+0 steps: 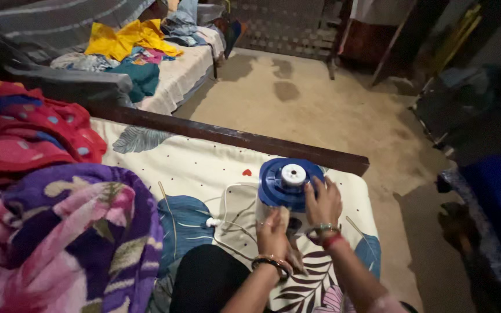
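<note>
Right now I am steadying a blue-and-white appliance [285, 188] standing near the far edge of the leaf-printed bed sheet [198, 168]. My right hand [322, 203] is curling its fingers around the blue top's side, while my left hand [275, 232] is pressing, fingers together, against the white base. Its white cord [221, 223] is trailing across the sheet beside a purple floral blanket [71, 232].

blue-and-white appliance [285, 188], leaf-print sheet [192, 168] — purple floral blanket [71, 232]
</note>
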